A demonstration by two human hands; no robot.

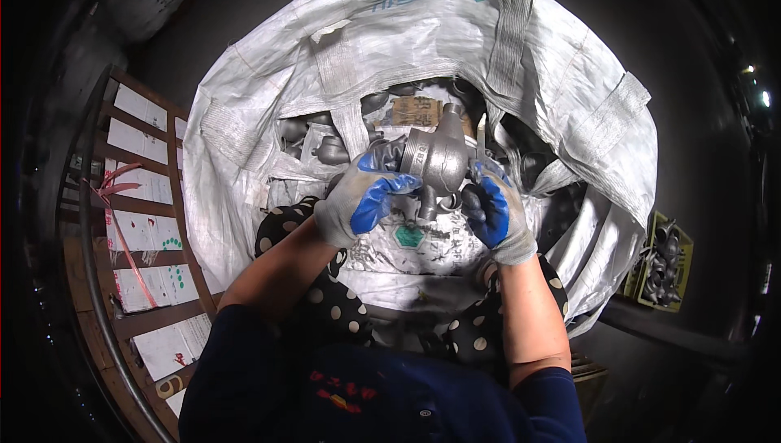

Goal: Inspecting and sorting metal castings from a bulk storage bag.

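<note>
A grey cast-metal valve body (445, 158) with round pipe stubs and raised markings is held up over the mouth of a white woven bulk bag (244, 223). My left hand (364, 196), in a grey glove with blue coated patches, grips it from its left side. Close to its right side, my right hand (498, 213) in a matching glove is closed around a slim tool (481, 135) with a pale, narrow blade pointing up. The tool's handle is hidden in the fingers. Whether the blade touches the casting I cannot tell.
More grey castings (332, 150) lie inside the bag around a piece of brown cardboard (416, 110). Loose straps (346, 101) hang over the bag's rim. A brown slatted rack with white sheets (138, 191) stands left. At right is a yellow crate (685, 260) of small metal parts.
</note>
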